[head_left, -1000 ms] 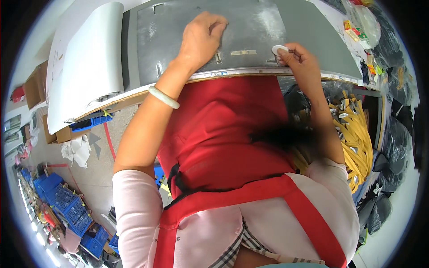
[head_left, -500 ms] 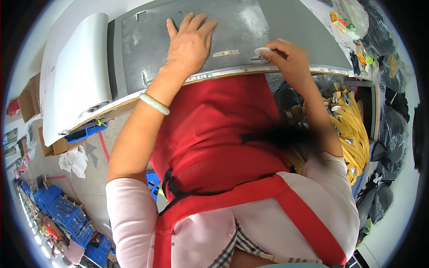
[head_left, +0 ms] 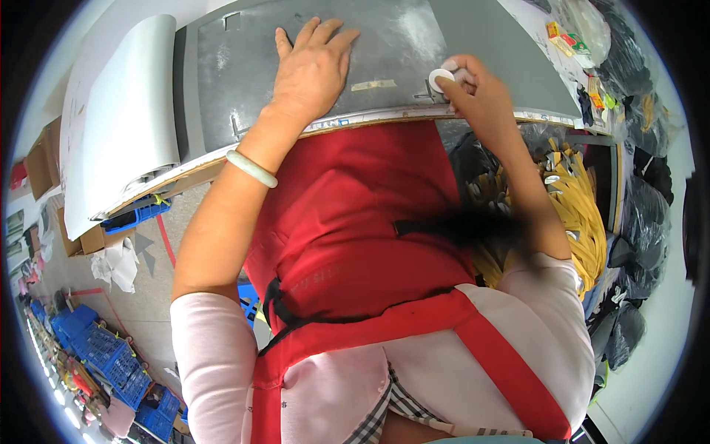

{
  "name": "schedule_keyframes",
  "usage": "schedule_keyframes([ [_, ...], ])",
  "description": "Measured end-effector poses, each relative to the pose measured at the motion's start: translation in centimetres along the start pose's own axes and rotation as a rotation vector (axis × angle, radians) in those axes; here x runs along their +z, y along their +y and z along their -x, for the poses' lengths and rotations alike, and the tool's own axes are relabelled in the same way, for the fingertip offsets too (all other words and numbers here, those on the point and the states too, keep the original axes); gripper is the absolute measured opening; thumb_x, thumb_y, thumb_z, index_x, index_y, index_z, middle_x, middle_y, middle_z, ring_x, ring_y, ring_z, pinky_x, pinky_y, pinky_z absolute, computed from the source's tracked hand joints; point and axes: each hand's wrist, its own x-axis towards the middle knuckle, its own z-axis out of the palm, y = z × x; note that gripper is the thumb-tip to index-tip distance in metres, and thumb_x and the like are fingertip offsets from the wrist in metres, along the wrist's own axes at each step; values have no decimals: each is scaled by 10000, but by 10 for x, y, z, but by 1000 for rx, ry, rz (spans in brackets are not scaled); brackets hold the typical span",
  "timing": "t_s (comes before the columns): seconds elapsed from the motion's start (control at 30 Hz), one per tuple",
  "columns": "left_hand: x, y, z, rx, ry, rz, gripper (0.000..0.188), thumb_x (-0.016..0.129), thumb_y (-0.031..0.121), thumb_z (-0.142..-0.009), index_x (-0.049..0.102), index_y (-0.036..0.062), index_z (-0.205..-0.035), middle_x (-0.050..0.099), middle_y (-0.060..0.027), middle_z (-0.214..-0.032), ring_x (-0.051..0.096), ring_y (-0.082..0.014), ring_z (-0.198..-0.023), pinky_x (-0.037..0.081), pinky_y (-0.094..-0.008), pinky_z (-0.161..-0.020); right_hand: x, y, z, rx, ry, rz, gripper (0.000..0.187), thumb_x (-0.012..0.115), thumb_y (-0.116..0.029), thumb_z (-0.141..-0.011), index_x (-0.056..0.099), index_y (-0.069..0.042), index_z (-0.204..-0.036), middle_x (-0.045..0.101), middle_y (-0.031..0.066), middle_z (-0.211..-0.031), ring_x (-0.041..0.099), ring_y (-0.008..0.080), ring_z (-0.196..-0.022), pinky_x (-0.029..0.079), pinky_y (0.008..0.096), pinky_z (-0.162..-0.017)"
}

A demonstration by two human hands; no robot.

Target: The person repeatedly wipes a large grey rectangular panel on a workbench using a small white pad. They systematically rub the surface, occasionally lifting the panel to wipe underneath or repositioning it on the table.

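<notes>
White is the disc (head_left: 436, 79) the right hand (head_left: 481, 95) pinches by the table's near edge (head_left: 362, 120); the left hand (head_left: 313, 72), spread flat, maybe holds the grey sheet (head_left: 384, 48) still.

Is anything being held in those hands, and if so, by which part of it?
The right hand pinches a white disc by the side nearest its palm; the left hand holds nothing, spread over the dark sheet.

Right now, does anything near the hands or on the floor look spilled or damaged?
Two things: the dark mat under the left hand has uneven whitish smudges, wear or residue, and a crumpled white sheet lies on the floor near a cardboard box, like litter.
</notes>
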Motion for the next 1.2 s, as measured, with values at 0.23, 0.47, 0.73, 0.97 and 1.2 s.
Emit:
schedule_keyframes([
  [0.23, -1, -2, 2, -11, 6, 33, 306, 546, 217, -991, 638, 176, -1279, 581, -73, -1360, 468, -328, -1344, 296, -674, -1090, -8, -14, -7, 32, -185, 264, 201, 683, -191, -939, 632, -62, -1084, 578, -16, -673, 517, 50, -569, 413, 213, -508],
  [0.47, -7, 2, -3, -19, 2, 81, 307, 558, 213, -985, 637, 136, -1271, 572, -99, -1359, 466, -343, -1337, 285, -683, -1085, -9, -20, -81, -109, -91, 189, 215, 647, -241, -961, 672, -63, -1079, 609, 6, -726, 540, 72, -653, 439, 258, -601],
  [0.73, -10, 5, -4, -45, -54, 81, 325, 555, 212, -986, 616, 142, -1297, 548, -90, -1381, 439, -334, -1357, 257, -681, -1103, 6, -10, -181, -470, 67, 547, 238, 609, -249, -959, 673, -22, -998, 641, 122, -841, 584, 272, -758, 459, 383, -716],
  [0.97, -11, 4, -3, -53, -54, 94, 325, 564, 210, -981, 616, 147, -1296, 550, -87, -1377, 438, -331, -1359, 247, -679, -1111, 16, -8, -200, -572, 31, 780, 240, 620, -257, -943, 657, -25, -993, 664, 166, -921, 612, 386, -871, 474, 456, -780],
  [1.2, -8, 5, -2, -58, -38, 97, 321, 574, 209, -977, 619, 144, -1288, 555, -81, -1368, 445, -324, -1354, 263, -684, -1102, 8, -10, -199, -161, 83, 437, 221, 673, -236, -898, 647, -32, -978, 663, 112, -804, 650, 239, -699, 513, 369, -681],
])
